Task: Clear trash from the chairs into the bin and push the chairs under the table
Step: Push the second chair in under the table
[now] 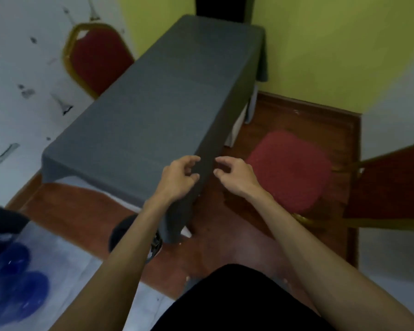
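A long table under a grey cloth [158, 99] runs away from me. A red chair with a gold frame [289, 168] stands to its right, pulled out, its seat bare and its backrest [390, 187] at the far right. A second red chair [96, 58] sits tucked against the table's left side. My left hand [179, 177] hovers over the table's near right corner, fingers curled and apart, holding nothing. My right hand [234, 175] floats just right of that corner, between table and chair seat, also holding nothing. No trash shows on either chair.
A dark round bin [120, 232] sits on the floor behind my left forearm, near the table's front corner. Blue plastic bottles [14, 285] lie at the lower left. Yellow walls close in behind and to the right. Red-brown floor lies between me and the chair.
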`<state>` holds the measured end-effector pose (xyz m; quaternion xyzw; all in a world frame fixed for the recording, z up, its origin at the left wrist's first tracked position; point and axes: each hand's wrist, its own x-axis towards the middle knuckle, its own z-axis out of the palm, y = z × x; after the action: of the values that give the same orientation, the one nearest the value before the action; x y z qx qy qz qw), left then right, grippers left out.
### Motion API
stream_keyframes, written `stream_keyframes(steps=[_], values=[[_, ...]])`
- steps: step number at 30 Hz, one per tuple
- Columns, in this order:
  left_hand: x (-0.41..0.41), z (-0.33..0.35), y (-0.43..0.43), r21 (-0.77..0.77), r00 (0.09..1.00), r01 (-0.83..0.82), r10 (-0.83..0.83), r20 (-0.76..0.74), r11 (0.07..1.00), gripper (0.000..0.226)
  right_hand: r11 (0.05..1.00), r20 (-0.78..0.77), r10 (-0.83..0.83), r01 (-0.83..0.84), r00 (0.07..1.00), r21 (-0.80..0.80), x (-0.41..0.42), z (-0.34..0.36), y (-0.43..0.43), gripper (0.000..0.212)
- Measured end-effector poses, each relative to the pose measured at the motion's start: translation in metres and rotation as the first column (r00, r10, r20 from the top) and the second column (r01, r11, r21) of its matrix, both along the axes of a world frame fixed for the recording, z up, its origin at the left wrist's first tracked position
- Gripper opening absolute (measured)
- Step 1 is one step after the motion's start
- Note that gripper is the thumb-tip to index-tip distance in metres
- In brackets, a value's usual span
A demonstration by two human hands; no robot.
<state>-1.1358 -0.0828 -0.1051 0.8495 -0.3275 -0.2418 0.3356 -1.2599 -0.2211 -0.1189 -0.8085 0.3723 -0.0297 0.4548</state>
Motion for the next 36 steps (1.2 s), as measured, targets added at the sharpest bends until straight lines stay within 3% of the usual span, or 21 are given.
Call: stream_keyframes(steps=[8,14,24,29,34,36], values=[[-0.144,0.008,-0.172,-0.026,0.971,0.219,-0.220,-0.089,0.975,0.055,0.963,-0.016,-0.267,0.266,0.964,-0.045,-0.177,0.016,-0.140,0.042],[-0.248,0.009,-0.280,0.009,0.898,0.435,-0.433,-0.086,0.900,0.054,0.894,-0.014,-0.441,0.439,0.897,-0.090,-0.293,0.034,-0.222,0.038],[-0.356,-0.004,-0.388,0.049,0.729,0.680,-0.667,-0.153,0.732,0.055,0.616,0.144,-0.728,0.732,0.670,-0.291,-0.401,0.049,-0.307,0.027],[-0.409,-0.014,-0.406,0.112,0.616,0.781,-0.729,-0.298,0.614,0.093,0.508,0.235,-0.790,0.820,0.566,-0.265,-0.427,0.036,-0.327,0.030],[-0.444,-0.016,-0.420,0.118,0.657,0.749,-0.705,-0.267,0.652,0.073,0.560,0.098,-0.818,0.824,0.566,-0.085,-0.430,0.025,-0.375,0.056],[-0.454,-0.018,-0.430,0.116,0.698,0.711,-0.675,-0.241,0.694,0.079,0.581,0.036,-0.814,0.814,0.580,0.018,-0.428,0.021,-0.396,0.050]])
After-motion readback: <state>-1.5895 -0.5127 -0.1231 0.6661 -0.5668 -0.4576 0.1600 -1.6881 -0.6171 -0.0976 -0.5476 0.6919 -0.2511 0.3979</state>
